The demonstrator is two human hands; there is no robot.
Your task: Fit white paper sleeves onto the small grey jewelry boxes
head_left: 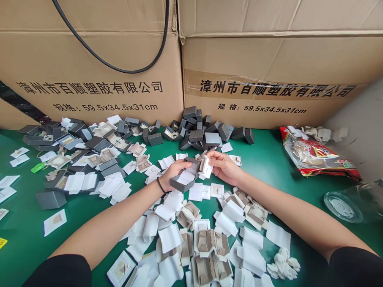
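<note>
My left hand (174,173) grips a small dark grey gift box (182,183), tilted, with a white paper piece inside it. Right beside the box, my right hand (224,165) pinches a small white folded card insert (205,167) between thumb and fingers. Below both hands spreads a heap of white and brown-backed card inserts (234,211), some flat and some folded. Past my hands, several dark grey boxes (196,135) are piled against the cartons.
Two large brown cartons (117,98) wall off the back. More grey boxes and paper inserts (96,143) lie left. A red food packet (318,153) and a clear plastic container (344,206) are at right. Crumpled tissue (283,263) lies front right; a black cable (131,71) hangs above.
</note>
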